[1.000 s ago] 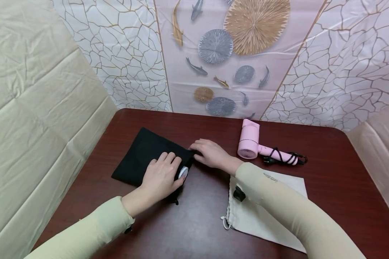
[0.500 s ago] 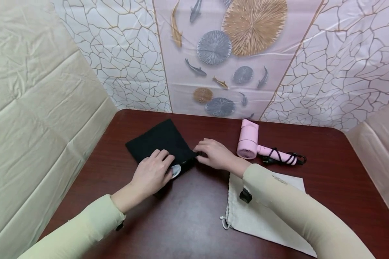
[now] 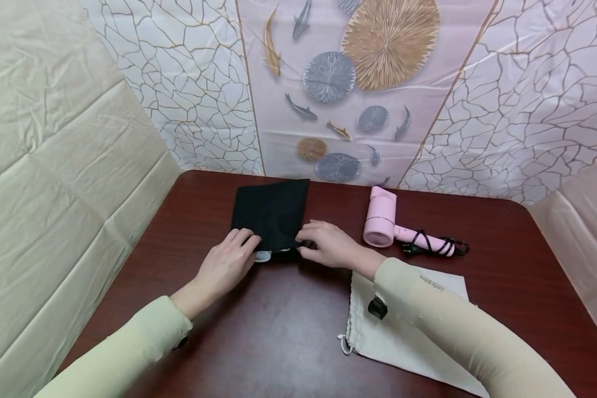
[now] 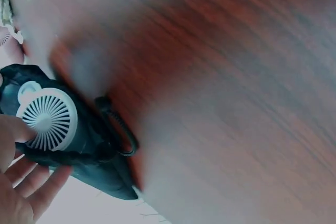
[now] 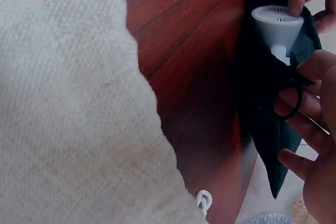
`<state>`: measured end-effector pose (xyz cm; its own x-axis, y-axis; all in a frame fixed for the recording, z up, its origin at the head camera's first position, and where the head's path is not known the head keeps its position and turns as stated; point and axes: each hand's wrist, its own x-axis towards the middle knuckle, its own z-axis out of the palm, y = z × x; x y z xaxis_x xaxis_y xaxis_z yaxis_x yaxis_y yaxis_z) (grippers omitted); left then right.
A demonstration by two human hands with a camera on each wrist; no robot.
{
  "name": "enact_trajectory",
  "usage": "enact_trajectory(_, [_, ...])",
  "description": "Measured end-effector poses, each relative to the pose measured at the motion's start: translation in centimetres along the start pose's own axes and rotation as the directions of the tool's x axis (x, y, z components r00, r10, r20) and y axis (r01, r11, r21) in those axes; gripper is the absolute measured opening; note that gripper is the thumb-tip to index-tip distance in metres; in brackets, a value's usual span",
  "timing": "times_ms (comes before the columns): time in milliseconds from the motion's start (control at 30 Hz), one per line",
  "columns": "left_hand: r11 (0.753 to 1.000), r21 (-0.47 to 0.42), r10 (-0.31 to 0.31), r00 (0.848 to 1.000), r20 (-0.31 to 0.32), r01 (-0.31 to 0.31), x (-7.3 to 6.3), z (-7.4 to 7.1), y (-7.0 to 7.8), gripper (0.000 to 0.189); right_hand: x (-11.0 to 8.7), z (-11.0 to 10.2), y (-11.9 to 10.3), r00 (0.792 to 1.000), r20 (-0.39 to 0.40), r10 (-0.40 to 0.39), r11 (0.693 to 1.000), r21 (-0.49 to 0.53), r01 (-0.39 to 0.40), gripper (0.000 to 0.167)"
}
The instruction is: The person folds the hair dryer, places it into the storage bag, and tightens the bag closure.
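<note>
Partly inside black cloth bag (image 3: 271,211): round, slotted grille (image 4: 52,115).

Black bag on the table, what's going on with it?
A person's left hand pinches one side of the mouth of a black bag, thumb on a white slatted object in the opening. The right hand pinches the other side. A pink hair dryer and a cream drawstring bag lie to the right.
</note>
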<state>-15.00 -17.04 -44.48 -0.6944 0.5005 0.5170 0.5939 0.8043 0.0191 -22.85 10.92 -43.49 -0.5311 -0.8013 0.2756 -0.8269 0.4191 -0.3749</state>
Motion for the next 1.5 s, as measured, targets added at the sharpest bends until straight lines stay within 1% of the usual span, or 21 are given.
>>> enact_trajectory(200, [1.000,-0.015,0.000,1.000,-0.018,0.000,0.1,0.6,-0.7,0.028,-0.3,0.0,-0.3,0.999,-0.030,-0.013,0.999,0.041,0.014,0.008])
enact_trajectory(367, [1.000,-0.006,0.000,1.000,-0.002,0.000,0.2,0.9,-1.1,0.031,-0.4,0.0,-0.3,0.999,-0.044,0.000,0.997,0.073,0.003,0.008])
enact_trajectory(500, [1.000,-0.004,0.004,1.000,0.006,-0.004,0.4,1.2,-1.2,0.035,-0.5,-0.1,-0.4,0.998,-0.056,0.003,0.997,0.082,0.001,0.008])
enact_trajectory(733, [0.999,-0.002,-0.037,0.999,-0.016,0.037,0.6,1.5,-1.2,0.038,-0.6,0.0,-0.9,0.998,-0.069,-0.007,0.995,0.098,0.014,0.007])
enact_trajectory(833, [0.999,-0.007,-0.045,0.999,-0.008,0.045,0.5,1.6,-1.3,0.039,-0.7,0.0,-1.0,0.998,-0.066,0.002,0.995,0.103,0.005,0.006])
enact_trajectory(933, [0.999,-0.011,-0.050,0.999,0.010,0.050,0.2,1.5,-1.5,0.043,-0.8,-0.1,-1.0,0.999,-0.052,0.013,0.996,0.093,-0.008,0.006])
enact_trajectory(1033, [0.997,-0.008,-0.072,0.996,0.046,0.073,-0.2,1.1,-2.1,0.048,-0.9,-0.2,-0.9,0.999,-0.025,0.023,0.998,0.056,-0.021,0.006])
enact_trajectory(1100, [0.995,-0.002,-0.098,0.992,0.077,0.099,-0.5,0.7,-2.6,0.051,-1.1,-0.2,-0.9,0.999,-0.009,0.031,0.999,0.032,-0.031,0.005])
enact_trajectory(1200, [0.990,0.019,-0.143,0.980,0.136,0.141,-1.1,0.3,-3.5,0.054,-1.3,-0.3,-0.9,0.999,0.006,0.048,0.999,0.008,-0.048,0.004])
enact_trajectory(1300, [0.985,0.037,-0.171,0.967,0.188,0.167,-1.6,0.1,-4.3,0.049,-1.6,-0.4,-1.0,0.999,0.014,0.053,0.999,-0.011,-0.052,0.005])
enact_trajectory(1367, [0.984,0.036,-0.178,0.961,0.211,0.175,-1.9,0.2,-4.6,0.043,-1.7,-0.4,-1.0,0.999,0.019,0.050,0.999,-0.019,-0.049,0.008])
enact_trajectory(1500, [0.981,0.031,-0.192,0.953,0.232,0.190,-2.4,0.4,-4.9,0.032,-2.0,-0.2,-0.9,0.998,0.035,0.051,0.998,-0.023,-0.050,0.012])
